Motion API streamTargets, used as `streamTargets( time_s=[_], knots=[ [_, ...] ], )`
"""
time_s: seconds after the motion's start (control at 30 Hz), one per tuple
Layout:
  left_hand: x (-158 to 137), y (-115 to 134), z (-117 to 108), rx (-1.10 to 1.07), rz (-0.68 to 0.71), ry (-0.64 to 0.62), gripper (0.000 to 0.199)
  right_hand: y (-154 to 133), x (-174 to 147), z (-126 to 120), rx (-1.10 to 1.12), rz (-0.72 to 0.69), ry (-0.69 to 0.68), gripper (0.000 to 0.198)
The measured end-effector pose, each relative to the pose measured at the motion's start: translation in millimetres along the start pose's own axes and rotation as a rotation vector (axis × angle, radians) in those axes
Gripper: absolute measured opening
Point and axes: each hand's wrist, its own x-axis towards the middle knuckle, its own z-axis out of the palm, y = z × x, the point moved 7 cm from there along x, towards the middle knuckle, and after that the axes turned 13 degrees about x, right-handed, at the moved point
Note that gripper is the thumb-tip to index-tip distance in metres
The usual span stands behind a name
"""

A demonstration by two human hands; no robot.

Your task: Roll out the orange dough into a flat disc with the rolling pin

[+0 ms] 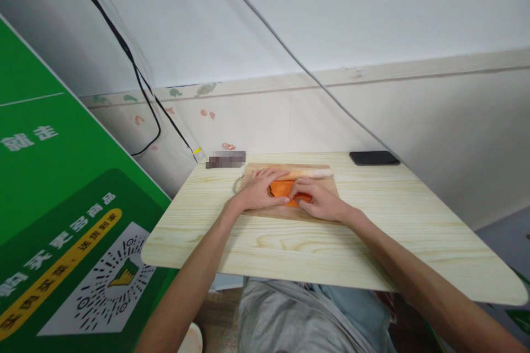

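A flat orange sheet (pixel 281 187), its material hard to tell, lies on a wooden board (pixel 265 213). My left hand (pixel 260 188) rests over the sheet's left side, fingers stretched along the far edge and thumb extended near the front. Curled fingers of my right hand (pixel 317 200) pinch the sheet's right part, close to the left thumb tip. Behind the sheet, a pale rod like a rolling pin (pixel 312 174) lies across the board, its left part behind my left fingers. A metal loop (pixel 236 185) sticks out at the board's left edge.
The board sits on a light wood-grain table (pixel 290 242) against a white wall. A black phone (pixel 374 158) lies at the back right, a blurred-out dark object (pixel 226 160) at the back left. Cables (pixel 124 47) hang nearby. A green printed panel (pixel 83 187) stands left.
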Motion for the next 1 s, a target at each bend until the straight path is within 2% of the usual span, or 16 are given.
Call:
streamTargets(
  time_s=[0.3,0.47,0.67,1.0],
  knots=[
    [4.0,1.4,5.5,0.032,-0.038,0.010,0.086,0.5,-1.4,-1.9,0.034,0.024,-0.007,0.022],
    [5.2,2.1,6.5,0.051,-0.055,-0.023,0.092,2.4,-1.5,-1.6,0.046,0.023,-0.003,0.027],
    [5.7,4.4,7.7,0.067,-0.066,-0.013,0.082,1.4,-1.8,-1.4,0.046,0.019,-0.009,0.034],
    [8.1,6.8,7.8,0.124,-0.088,-0.048,0.092,6.9,-2.8,-0.2,0.014,0.024,-0.013,0.035]
  ],
)
